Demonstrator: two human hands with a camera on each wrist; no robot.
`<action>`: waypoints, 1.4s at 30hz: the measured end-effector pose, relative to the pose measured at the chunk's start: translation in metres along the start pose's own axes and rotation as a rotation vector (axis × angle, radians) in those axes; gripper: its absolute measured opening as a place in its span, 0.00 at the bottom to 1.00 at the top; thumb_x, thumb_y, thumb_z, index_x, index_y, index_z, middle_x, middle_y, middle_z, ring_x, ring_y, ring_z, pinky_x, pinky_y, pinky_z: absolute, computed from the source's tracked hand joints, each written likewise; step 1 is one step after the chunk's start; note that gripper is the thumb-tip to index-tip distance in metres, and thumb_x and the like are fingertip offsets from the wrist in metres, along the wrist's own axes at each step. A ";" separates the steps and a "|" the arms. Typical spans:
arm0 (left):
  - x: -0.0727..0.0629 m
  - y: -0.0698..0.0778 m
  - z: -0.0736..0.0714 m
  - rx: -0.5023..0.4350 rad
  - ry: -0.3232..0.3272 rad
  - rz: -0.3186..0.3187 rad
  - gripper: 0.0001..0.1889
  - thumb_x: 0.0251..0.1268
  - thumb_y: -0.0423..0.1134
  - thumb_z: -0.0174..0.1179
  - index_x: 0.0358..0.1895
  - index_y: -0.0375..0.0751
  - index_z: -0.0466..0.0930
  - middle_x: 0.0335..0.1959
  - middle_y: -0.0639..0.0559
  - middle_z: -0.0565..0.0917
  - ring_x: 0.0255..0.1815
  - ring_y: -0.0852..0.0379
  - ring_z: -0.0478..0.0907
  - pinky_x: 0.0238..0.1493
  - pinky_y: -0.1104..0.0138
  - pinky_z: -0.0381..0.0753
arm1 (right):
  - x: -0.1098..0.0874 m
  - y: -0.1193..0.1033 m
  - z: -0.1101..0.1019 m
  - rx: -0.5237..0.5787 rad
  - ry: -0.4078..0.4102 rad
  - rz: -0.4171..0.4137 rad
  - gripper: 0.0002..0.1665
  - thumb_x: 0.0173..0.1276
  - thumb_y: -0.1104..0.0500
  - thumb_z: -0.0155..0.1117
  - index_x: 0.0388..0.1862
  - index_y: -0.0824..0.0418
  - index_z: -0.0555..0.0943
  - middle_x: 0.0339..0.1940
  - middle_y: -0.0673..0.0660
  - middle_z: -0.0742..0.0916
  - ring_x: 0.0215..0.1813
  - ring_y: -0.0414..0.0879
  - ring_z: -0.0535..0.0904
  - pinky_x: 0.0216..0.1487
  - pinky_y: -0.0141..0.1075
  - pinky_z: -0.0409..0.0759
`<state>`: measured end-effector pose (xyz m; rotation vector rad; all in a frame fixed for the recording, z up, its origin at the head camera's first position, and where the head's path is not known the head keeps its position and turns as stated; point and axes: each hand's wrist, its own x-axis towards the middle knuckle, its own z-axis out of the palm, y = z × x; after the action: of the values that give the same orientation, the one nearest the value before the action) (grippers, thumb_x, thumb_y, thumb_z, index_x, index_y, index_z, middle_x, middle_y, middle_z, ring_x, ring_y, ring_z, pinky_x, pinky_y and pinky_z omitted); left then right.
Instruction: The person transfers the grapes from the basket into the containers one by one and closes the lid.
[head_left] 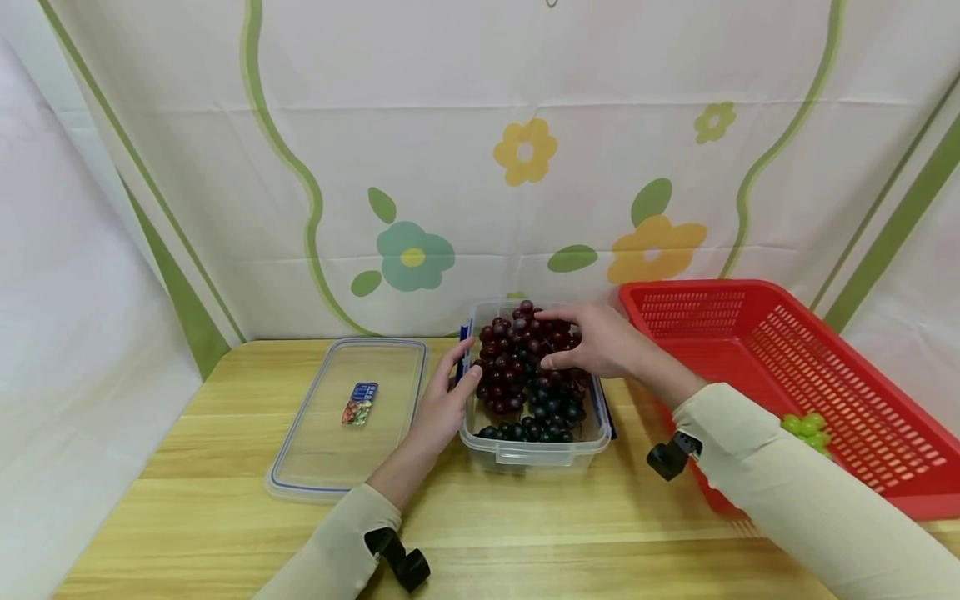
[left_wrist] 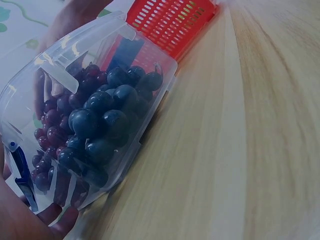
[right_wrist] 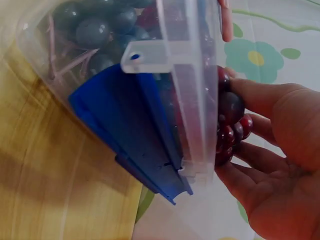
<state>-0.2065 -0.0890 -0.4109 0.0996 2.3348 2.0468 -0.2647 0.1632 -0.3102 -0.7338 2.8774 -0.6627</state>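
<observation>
A clear plastic food container (head_left: 536, 457) stands on the table, its blue side clips (right_wrist: 125, 120) hanging down. Inside lie a bunch of dark red grapes (head_left: 501, 367) and a bunch of near-black grapes (head_left: 555, 408). My left hand (head_left: 442, 404) grips the container's left side; in the left wrist view its fingertips (left_wrist: 65, 222) show at the container's lower edge. From the right, my right hand (head_left: 596, 340) reaches over the rim and holds the red grapes, thumb and fingers spread around them. In the right wrist view several red grapes (right_wrist: 232, 107) bulge above the rim between its fingers.
Left of the container, a clear lid (head_left: 315, 450) with a blue seal and a small label (head_left: 361, 403) lies flat. A red perforated basket (head_left: 705, 317) sits at the right, with green grapes (head_left: 806, 429) inside. Behind the wooden table (head_left: 202, 467) hangs a flowered curtain (head_left: 450, 150).
</observation>
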 end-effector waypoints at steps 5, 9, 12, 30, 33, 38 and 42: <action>-0.001 0.001 0.000 -0.015 -0.002 0.009 0.26 0.87 0.49 0.49 0.82 0.67 0.61 0.89 0.55 0.52 0.87 0.38 0.55 0.76 0.39 0.69 | 0.000 0.002 0.001 0.001 -0.017 0.017 0.45 0.67 0.46 0.79 0.80 0.48 0.72 0.81 0.63 0.74 0.61 0.60 0.85 0.67 0.59 0.81; -0.001 0.000 0.000 -0.021 -0.003 0.013 0.26 0.87 0.49 0.49 0.82 0.68 0.62 0.89 0.55 0.51 0.88 0.38 0.52 0.80 0.35 0.64 | 0.000 0.002 -0.001 0.008 -0.007 0.020 0.44 0.67 0.46 0.79 0.80 0.46 0.73 0.80 0.63 0.76 0.34 0.49 0.80 0.53 0.48 0.80; 0.000 -0.001 0.000 -0.018 -0.003 0.015 0.26 0.87 0.49 0.49 0.82 0.68 0.62 0.89 0.55 0.52 0.89 0.39 0.50 0.82 0.35 0.61 | -0.002 0.002 -0.005 0.038 0.003 0.036 0.44 0.67 0.46 0.79 0.80 0.44 0.73 0.80 0.62 0.76 0.32 0.53 0.79 0.47 0.47 0.79; -0.001 0.000 -0.001 -0.011 0.009 0.008 0.26 0.87 0.49 0.49 0.81 0.69 0.62 0.89 0.55 0.52 0.89 0.39 0.51 0.80 0.35 0.62 | -0.044 0.023 -0.056 0.289 0.127 0.122 0.41 0.67 0.36 0.76 0.77 0.36 0.74 0.74 0.55 0.82 0.75 0.54 0.77 0.64 0.52 0.83; -0.001 -0.001 0.000 -0.008 0.013 0.004 0.26 0.87 0.49 0.50 0.81 0.69 0.62 0.89 0.55 0.53 0.88 0.38 0.52 0.79 0.36 0.65 | -0.052 0.030 -0.060 0.305 0.137 0.113 0.39 0.67 0.38 0.77 0.76 0.36 0.76 0.71 0.53 0.84 0.71 0.51 0.79 0.60 0.42 0.83; -0.001 -0.001 0.001 -0.011 0.007 0.000 0.26 0.87 0.49 0.50 0.82 0.67 0.62 0.89 0.54 0.53 0.88 0.37 0.53 0.80 0.34 0.62 | -0.073 0.047 -0.071 0.308 0.164 0.086 0.33 0.70 0.44 0.76 0.73 0.34 0.78 0.69 0.44 0.84 0.63 0.41 0.84 0.53 0.29 0.84; -0.001 0.000 0.001 -0.018 -0.001 -0.004 0.26 0.87 0.49 0.50 0.81 0.68 0.62 0.89 0.55 0.53 0.88 0.37 0.53 0.81 0.34 0.61 | -0.093 0.065 -0.080 0.317 0.180 0.076 0.32 0.72 0.49 0.74 0.73 0.35 0.77 0.69 0.41 0.84 0.60 0.36 0.85 0.52 0.27 0.86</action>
<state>-0.2052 -0.0878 -0.4112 0.0947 2.3139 2.0646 -0.2266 0.2900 -0.2671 -0.5418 2.8327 -1.1929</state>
